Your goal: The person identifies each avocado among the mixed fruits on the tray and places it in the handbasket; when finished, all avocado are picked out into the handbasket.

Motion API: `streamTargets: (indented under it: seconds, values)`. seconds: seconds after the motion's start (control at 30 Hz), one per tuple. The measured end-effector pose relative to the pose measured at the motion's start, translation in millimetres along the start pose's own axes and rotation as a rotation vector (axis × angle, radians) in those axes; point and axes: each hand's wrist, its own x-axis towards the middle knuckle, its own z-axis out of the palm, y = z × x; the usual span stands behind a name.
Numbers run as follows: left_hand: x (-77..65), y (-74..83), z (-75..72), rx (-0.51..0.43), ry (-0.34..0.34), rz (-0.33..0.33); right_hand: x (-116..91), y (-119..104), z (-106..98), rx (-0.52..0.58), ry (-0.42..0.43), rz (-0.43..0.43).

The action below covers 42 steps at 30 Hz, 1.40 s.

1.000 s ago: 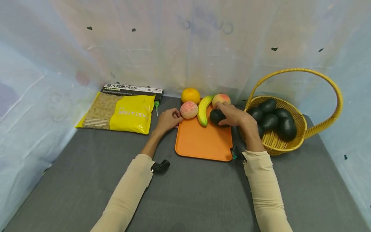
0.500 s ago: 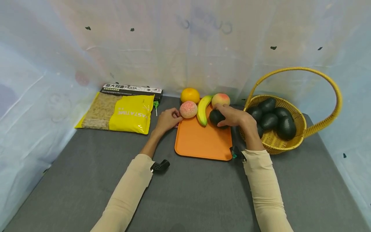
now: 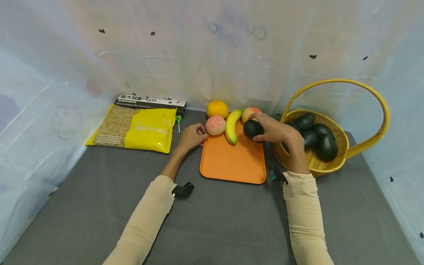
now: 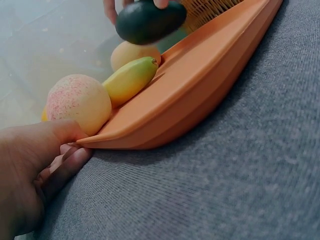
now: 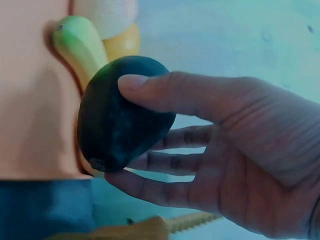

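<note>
My right hand grips a dark green avocado, thumb on one side and fingers on the other. In the left wrist view the avocado hangs above the orange tray. My left hand pinches the tray's left edge near its back corner, thumb on top and fingers underneath. A pink-speckled peach sits right by those fingertips. Along the back of the tray are an orange, a banana and a second peach, which the right hand partly covers.
On the right stands a yellow wicker basket with a tall handle, holding several avocados. Back left lie a yellow pasta bag, a black pasta box and a green lollipop. A plastic curtain hangs behind.
My right hand has lifted the avocado off the tray and shifted it slightly to the right. The left hand stays at the tray's edge.
</note>
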Motion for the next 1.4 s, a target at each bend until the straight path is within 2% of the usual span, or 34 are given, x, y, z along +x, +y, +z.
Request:
streamTargets:
  seconds: [0.37,0.63,0.97,1.03,1.23,1.4]
  values:
    - [-0.7,-2.5,-0.1,0.005,0.007,0.002,-56,-1,-35,0.07,0.164,-0.039]
    - [0.3,-3.6,-1.2,0.001,0.028,0.021,-98,12,-52,0.061,0.202,0.102]
    - [0.3,-0.5,-0.5,-0.002,0.015,0.013,-132,42,-55,0.013,0.134,0.25]
    - [0.5,-0.2,-0.4,-0.002,0.009,0.012,-136,46,-54,-0.001,0.1,0.273]
    - [0.4,-0.3,-0.1,-0.012,0.003,0.006,-144,57,-49,0.073,-0.042,0.388]
    - [-0.4,-0.3,0.1,-0.029,-0.003,0.005,-146,67,-45,0.043,-0.103,0.429]
